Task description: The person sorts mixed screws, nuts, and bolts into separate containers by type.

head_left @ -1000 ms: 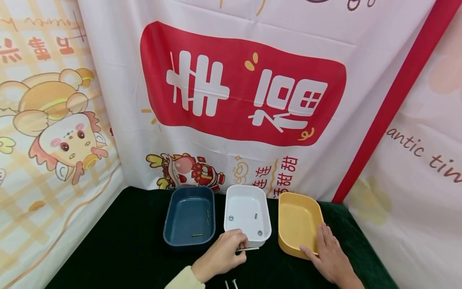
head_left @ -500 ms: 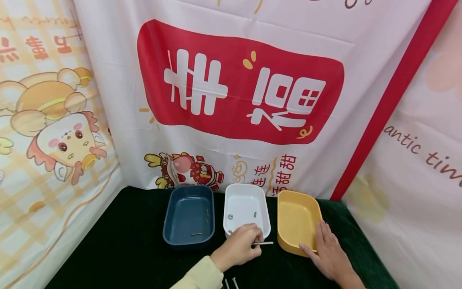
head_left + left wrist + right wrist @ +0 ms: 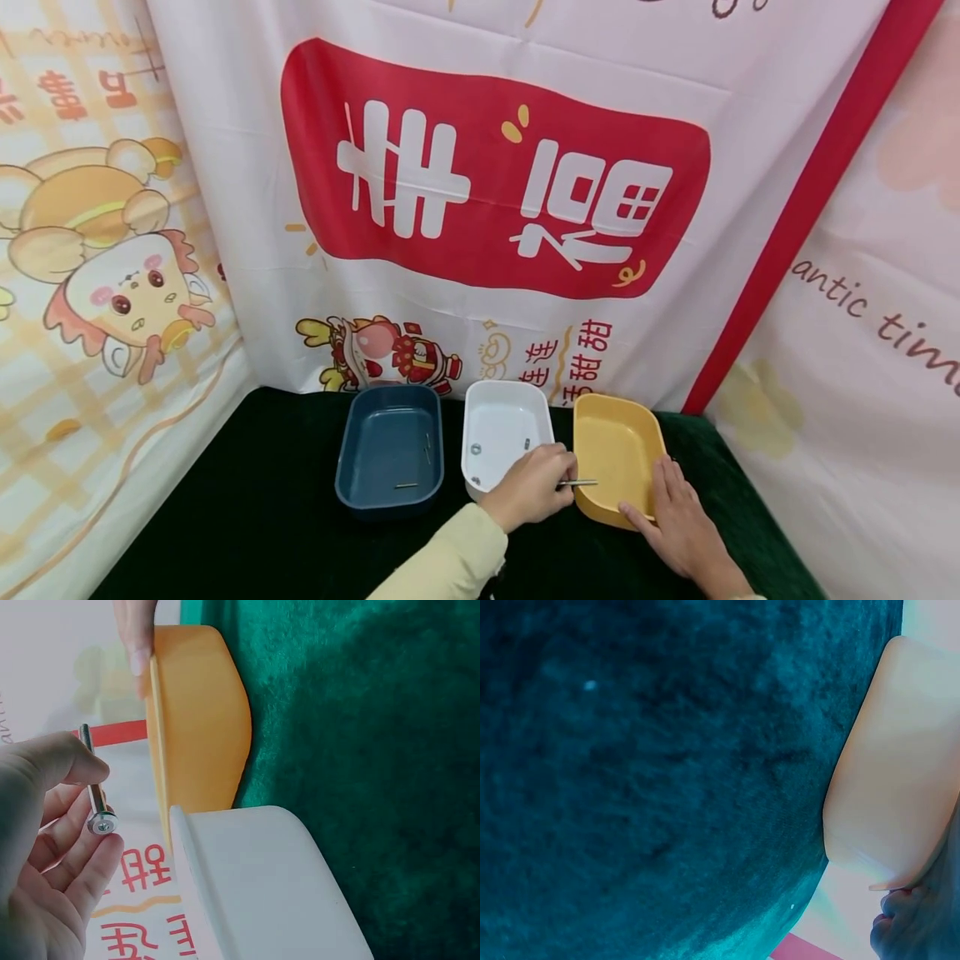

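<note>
My left hand (image 3: pixel 528 485) pinches a silver bolt (image 3: pixel 579 482) between thumb and fingers, at the left rim of the yellow container (image 3: pixel 600 510). In the left wrist view the bolt (image 3: pixel 95 791) shows a round head with a recess and a threaded far end. With fairly straight fingers, my right hand (image 3: pixel 686 529) rests on the yellow container's right side, thumb at its near rim. The right wrist view shows part of that hand (image 3: pixel 911 922) beside the container wall (image 3: pixel 896 761). No object is visible inside the yellow container.
The white container (image 3: pixel 487 400) in the middle holds a few small metal nuts (image 3: pixel 476 449), partly hidden by my left hand. On its left, the blue container (image 3: pixel 375 492) has thin brass-coloured pieces (image 3: pixel 407 486). Dark green cloth (image 3: pixel 247 508) covers the table; a printed curtain (image 3: pixel 480 333) hangs behind.
My left hand has carried the bolt rightward, from the white container's near side to the yellow container's left rim. My right hand stays put. The left sleeve now covers most of the bolts at the near edge.
</note>
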Tool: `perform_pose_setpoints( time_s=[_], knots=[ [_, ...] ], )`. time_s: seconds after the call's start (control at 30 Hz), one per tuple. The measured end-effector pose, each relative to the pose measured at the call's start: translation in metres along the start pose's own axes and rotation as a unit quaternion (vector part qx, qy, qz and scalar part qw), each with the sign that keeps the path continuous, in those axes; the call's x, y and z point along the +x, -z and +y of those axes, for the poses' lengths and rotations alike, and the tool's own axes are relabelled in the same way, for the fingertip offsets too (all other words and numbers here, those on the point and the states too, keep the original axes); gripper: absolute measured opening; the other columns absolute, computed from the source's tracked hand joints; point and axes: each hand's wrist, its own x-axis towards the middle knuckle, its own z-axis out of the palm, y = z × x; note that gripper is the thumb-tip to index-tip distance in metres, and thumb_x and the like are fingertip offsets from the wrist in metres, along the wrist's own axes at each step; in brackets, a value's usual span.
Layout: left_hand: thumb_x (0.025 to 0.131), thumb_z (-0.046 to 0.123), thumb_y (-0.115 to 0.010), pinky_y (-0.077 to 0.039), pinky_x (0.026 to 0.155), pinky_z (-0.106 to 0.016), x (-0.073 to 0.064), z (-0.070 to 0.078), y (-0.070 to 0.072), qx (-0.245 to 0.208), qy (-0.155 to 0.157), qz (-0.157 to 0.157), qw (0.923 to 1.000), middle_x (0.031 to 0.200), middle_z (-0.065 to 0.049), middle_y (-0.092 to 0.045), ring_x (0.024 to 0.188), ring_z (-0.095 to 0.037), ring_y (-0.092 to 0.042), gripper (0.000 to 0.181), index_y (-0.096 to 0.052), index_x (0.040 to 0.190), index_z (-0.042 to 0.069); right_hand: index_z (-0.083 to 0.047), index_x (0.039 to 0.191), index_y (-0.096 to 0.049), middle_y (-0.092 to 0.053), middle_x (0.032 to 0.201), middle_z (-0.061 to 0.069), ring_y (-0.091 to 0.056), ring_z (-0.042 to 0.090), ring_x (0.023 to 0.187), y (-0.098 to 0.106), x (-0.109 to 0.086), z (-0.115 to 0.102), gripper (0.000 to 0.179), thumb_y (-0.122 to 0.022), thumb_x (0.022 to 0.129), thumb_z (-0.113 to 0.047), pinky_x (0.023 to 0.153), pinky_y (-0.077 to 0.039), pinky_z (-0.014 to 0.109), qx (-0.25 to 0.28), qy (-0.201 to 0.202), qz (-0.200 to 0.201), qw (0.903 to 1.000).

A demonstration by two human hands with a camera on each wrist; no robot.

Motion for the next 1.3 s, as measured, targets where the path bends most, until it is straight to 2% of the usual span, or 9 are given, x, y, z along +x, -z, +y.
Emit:
perform_pose_setpoints(
  time_s=[0.1, 0.3, 0.5, 0.63, 0.77, 0.87, 1.0, 1.13, 1.3],
  knots=[
    [0.077, 0.019, -0.073, -0.038, 0.061, -0.011, 0.009, 0.000, -0.004, 0.014, -0.001, -0.004, 0.9999, 0.079, 0.013, -0.051, 0.071, 0.001, -0.046, 0.016, -0.058, 0.080, 0.024, 0.002, 0.153, -0.008, -0.014, 0.159, 0.026, -0.019, 0.046, 0.143, -0.001, 0.000, 0.000, 0.105, -0.040, 0.088, -0.073, 0.112, -0.023, 0.066, -0.005, 0.004, 0.005, 1.0000],
    [0.079, 0.018, -0.073, -0.041, 0.063, -0.013, 0.026, -0.002, -0.013, 0.024, 0.007, -0.015, 0.9996, 0.081, 0.013, -0.052, 0.073, 0.000, -0.048, 0.015, -0.060, 0.081, 0.025, 0.003, 0.153, -0.008, -0.013, 0.159, 0.027, -0.017, 0.046, 0.143, -0.001, 0.001, 0.001, 0.105, -0.039, 0.088, -0.074, 0.112, -0.021, 0.067, -0.001, 0.001, -0.003, 1.0000],
    [0.080, 0.019, -0.072, -0.044, 0.068, -0.014, 0.040, 0.000, -0.020, 0.047, -0.008, -0.014, 0.9988, 0.086, 0.013, -0.056, 0.079, -0.001, -0.051, 0.013, -0.062, 0.086, 0.026, 0.003, 0.153, -0.006, -0.012, 0.159, 0.027, -0.017, 0.046, 0.143, -0.002, 0.001, 0.002, 0.106, -0.038, 0.088, -0.075, 0.112, -0.020, 0.067, 0.004, 0.001, -0.004, 1.0000],
    [0.087, 0.019, -0.068, -0.048, 0.077, -0.014, 0.047, 0.005, -0.021, 0.068, -0.026, 0.001, 0.9974, 0.097, 0.012, -0.059, 0.091, -0.002, -0.056, 0.014, -0.064, 0.098, 0.025, 0.003, 0.153, -0.006, -0.011, 0.159, 0.028, -0.016, 0.047, 0.143, -0.002, 0.001, 0.002, 0.106, -0.037, 0.088, -0.075, 0.111, -0.020, 0.067, 0.006, 0.001, -0.006, 1.0000],
    [0.091, 0.023, -0.065, -0.050, 0.087, -0.015, 0.050, 0.010, -0.020, 0.068, -0.040, 0.018, 0.9967, 0.111, 0.010, -0.058, 0.107, -0.005, -0.056, 0.024, -0.061, 0.115, 0.023, 0.001, 0.154, -0.003, -0.010, 0.160, 0.026, -0.015, 0.046, 0.144, -0.002, 0.002, 0.002, 0.106, -0.038, 0.088, -0.074, 0.112, -0.020, 0.067, 0.011, 0.000, -0.006, 0.9999],
    [0.090, 0.028, -0.065, -0.050, 0.089, -0.017, 0.047, 0.010, -0.016, 0.064, -0.037, 0.023, 0.9970, 0.115, 0.010, -0.057, 0.110, -0.006, -0.056, 0.030, -0.059, 0.119, 0.021, -0.001, 0.154, 0.000, -0.009, 0.160, 0.025, -0.013, 0.046, 0.144, -0.001, 0.003, 0.001, 0.106, -0.039, 0.088, -0.074, 0.112, -0.019, 0.067, 0.015, -0.001, -0.008, 0.9998],
    [0.088, 0.030, -0.066, -0.051, 0.087, -0.019, 0.036, 0.005, -0.006, 0.059, -0.021, 0.019, 0.9979, 0.116, 0.009, -0.058, 0.107, -0.006, -0.057, 0.035, -0.059, 0.121, 0.021, -0.001, 0.154, 0.001, -0.009, 0.160, 0.026, -0.014, 0.046, 0.144, 0.001, 0.003, 0.000, 0.106, -0.038, 0.088, -0.074, 0.112, -0.019, 0.067, 0.011, 0.000, -0.007, 0.9999],
    [0.088, 0.033, -0.066, -0.052, 0.085, -0.021, 0.019, -0.003, 0.006, 0.064, -0.012, 0.008, 0.9979, 0.116, 0.008, -0.058, 0.105, -0.006, -0.058, 0.041, -0.057, 0.125, 0.019, 0.000, 0.154, 0.000, -0.010, 0.160, 0.026, -0.015, 0.046, 0.144, 0.001, 0.003, -0.002, 0.106, -0.036, 0.088, -0.075, 0.112, -0.019, 0.066, 0.007, 0.003, -0.002, 1.0000],
    [0.088, 0.033, -0.066, -0.053, 0.089, -0.023, -0.005, -0.013, 0.027, 0.071, -0.025, -0.002, 0.9971, 0.120, 0.007, -0.059, 0.110, -0.008, -0.058, 0.042, -0.056, 0.127, 0.020, -0.001, 0.154, 0.001, -0.010, 0.160, 0.026, -0.015, 0.046, 0.144, 0.002, 0.002, -0.003, 0.108, -0.035, 0.087, -0.077, 0.113, -0.019, 0.067, 0.006, -0.001, -0.010, 0.9999]
  ],
)
